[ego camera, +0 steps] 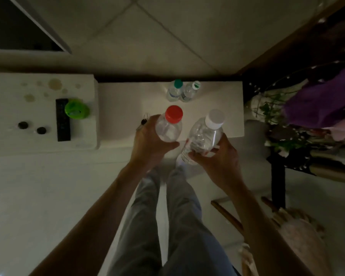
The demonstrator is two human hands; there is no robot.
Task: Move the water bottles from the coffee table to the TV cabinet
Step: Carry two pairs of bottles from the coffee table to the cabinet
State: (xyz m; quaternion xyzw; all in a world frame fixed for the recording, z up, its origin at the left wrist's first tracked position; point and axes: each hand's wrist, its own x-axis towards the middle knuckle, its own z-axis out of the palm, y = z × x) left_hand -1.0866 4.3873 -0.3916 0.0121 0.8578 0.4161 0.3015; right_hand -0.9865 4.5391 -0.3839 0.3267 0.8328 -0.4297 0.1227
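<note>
Left hand [147, 140] grips the red-cap bottle [168, 126], right hand [217, 162] the white-cap bottle [204, 136] (tilted), so a careless set-down could topple the standing pair [173, 92].

Person wears loose grey-blue trousers [141, 226], forearms [100, 212] bare

Label of white-capped bottle [205, 136] unreadable, purple cloth [317, 100] cut off at right

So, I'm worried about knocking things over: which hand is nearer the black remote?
Left. The left hand, gripping the red-capped bottle, is right of the remote; the right hand, holding the white-capped bottle, is farther right.
</note>
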